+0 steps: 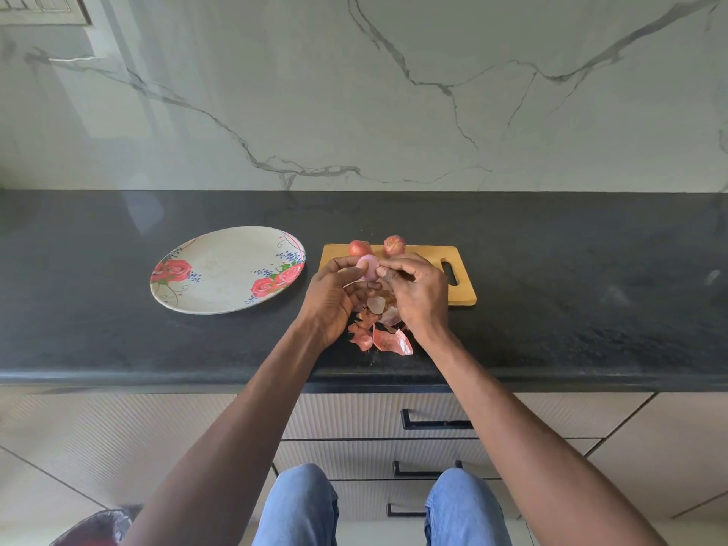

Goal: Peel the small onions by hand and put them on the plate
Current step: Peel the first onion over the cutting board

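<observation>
1. My left hand (pixel 335 297) is raised over the near edge of the cutting board (pixel 461 285), palm up, fingers curled round a pale pink peeled onion (pixel 368 267); thumb and fingertips grip its left side.
2. My right hand (pixel 417 289) is just beside it, fingers bent, thumb and forefinger pinching the onion's right side. Can't tell whether a flake of skin is between them.
3. So the held onion sits between both hands, above the board, not on the plate.
4. Two unpeeled onions rest on the board's far edge: left one (pixel 357 247) reddish, right one (pixel 394 245) with papery skin. Close together, not clearly touching.
5. Board is wooden, handle slot on its right end, lying on the black countertop (pixel 591 309).
6. Onion skins (pixel 390 338) are piled on the counter and the board's near edge, under and between my wrists.
7. Plate (pixel 220 269), white with a rose print, lies to the left of the board, near but apart. No onion on it.
8. Marble-look wall (pixel 394 92) behind the counter; drawers (pixel 433 423) with dark handles below; my knees in blue jeans (pixel 299 506) at the bottom.
</observation>
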